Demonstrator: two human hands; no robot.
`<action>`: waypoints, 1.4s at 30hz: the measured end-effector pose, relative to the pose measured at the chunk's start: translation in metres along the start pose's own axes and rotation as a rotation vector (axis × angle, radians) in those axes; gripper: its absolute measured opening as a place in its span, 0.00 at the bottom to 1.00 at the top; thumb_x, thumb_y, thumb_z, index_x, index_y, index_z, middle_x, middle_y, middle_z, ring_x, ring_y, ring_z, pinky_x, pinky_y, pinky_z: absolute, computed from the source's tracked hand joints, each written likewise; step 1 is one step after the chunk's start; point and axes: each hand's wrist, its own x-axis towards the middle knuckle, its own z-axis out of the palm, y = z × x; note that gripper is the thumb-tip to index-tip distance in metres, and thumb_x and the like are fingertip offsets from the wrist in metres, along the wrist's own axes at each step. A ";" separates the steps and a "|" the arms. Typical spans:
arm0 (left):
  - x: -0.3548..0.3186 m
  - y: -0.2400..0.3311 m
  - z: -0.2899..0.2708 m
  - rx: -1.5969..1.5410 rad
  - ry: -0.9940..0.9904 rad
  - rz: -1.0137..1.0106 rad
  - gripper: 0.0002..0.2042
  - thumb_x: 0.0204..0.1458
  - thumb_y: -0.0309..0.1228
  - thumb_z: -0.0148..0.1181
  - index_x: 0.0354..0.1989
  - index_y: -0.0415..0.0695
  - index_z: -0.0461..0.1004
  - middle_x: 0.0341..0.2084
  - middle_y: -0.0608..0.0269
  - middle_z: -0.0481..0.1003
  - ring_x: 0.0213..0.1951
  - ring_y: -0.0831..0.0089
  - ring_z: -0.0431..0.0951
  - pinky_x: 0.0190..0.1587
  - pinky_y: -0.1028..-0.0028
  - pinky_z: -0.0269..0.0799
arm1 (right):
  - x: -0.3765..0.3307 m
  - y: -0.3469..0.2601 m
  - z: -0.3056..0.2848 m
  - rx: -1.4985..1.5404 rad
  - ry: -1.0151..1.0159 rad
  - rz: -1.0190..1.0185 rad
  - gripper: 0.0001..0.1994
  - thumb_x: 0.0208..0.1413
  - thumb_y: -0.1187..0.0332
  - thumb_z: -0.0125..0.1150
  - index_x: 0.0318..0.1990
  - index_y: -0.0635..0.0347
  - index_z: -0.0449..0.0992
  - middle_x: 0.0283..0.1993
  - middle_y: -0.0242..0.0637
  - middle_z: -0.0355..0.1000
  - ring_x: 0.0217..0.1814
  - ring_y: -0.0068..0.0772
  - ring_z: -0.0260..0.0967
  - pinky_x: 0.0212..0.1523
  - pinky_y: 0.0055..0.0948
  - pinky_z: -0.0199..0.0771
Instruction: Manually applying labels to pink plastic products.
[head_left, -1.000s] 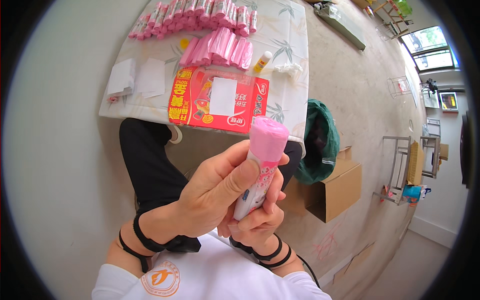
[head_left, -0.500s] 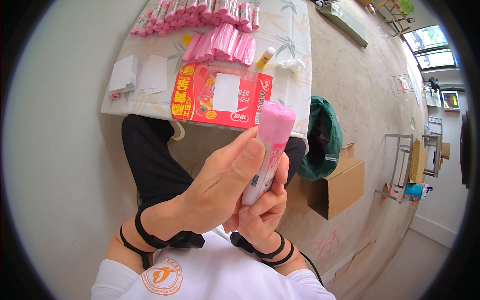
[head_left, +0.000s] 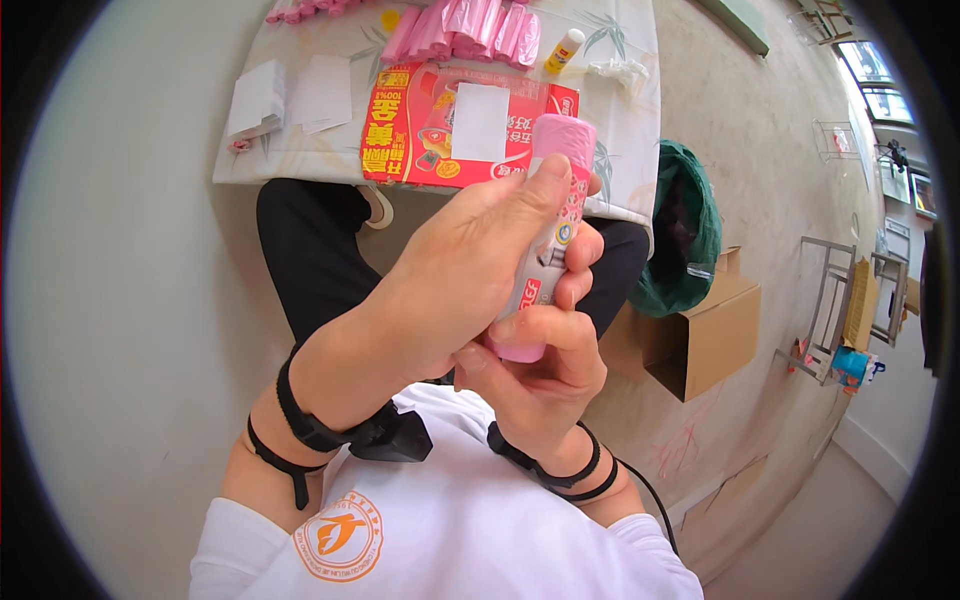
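Note:
A pink plastic-bag roll (head_left: 564, 138) with a printed white and pink paper label around it stands tilted between my two hands, above my lap. My left hand (head_left: 455, 255) is closed on its left side, the thumb pressed along the label near the top. My right hand (head_left: 555, 375) wraps the lower part, fingers curled over the label and thumb near the bottom end. Pink plastic shows at both ends. Behind it lies a red printed cardboard sheet (head_left: 400, 120) with a blank white paper (head_left: 480, 122) on it.
On the patterned tablecloth are unlabelled pink rolls (head_left: 465, 30), a yellow glue stick (head_left: 564, 50), crumpled tissue (head_left: 620, 70), a white paper stack (head_left: 258, 95) and loose papers (head_left: 322, 92). A green bag (head_left: 695, 235) and an open cardboard box (head_left: 725, 340) stand right of my legs.
The roll has turned in my hands, showing another side of its label and the pink lower end. My right fingers have shifted on it. The table sits higher in view.

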 end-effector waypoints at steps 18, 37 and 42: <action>0.004 -0.005 -0.022 0.106 -0.165 -0.204 0.26 0.63 0.49 0.37 0.52 0.34 0.63 0.26 0.58 0.74 0.21 0.79 0.73 0.23 0.81 0.68 | -0.002 -0.027 -0.040 -0.586 0.159 -0.040 0.42 0.60 0.42 0.42 0.69 0.63 0.35 0.35 0.39 0.69 0.31 0.25 0.67 0.35 0.26 0.68; -0.057 -0.025 -0.030 0.419 -0.018 0.622 0.21 0.47 0.13 0.59 0.50 0.35 0.63 0.48 0.44 0.66 0.47 0.65 0.73 0.38 0.75 0.81 | 0.021 -0.030 -0.038 0.397 0.174 0.225 0.19 0.46 0.78 0.67 0.44 0.58 0.65 0.45 0.43 0.69 0.53 0.41 0.68 0.52 0.39 0.73; -0.059 -0.025 -0.035 0.447 -0.017 0.666 0.19 0.47 0.13 0.58 0.49 0.35 0.63 0.46 0.44 0.66 0.42 0.67 0.76 0.34 0.77 0.81 | 0.019 -0.033 -0.032 0.435 0.186 0.293 0.19 0.45 0.77 0.67 0.44 0.58 0.65 0.45 0.44 0.69 0.53 0.41 0.69 0.49 0.36 0.76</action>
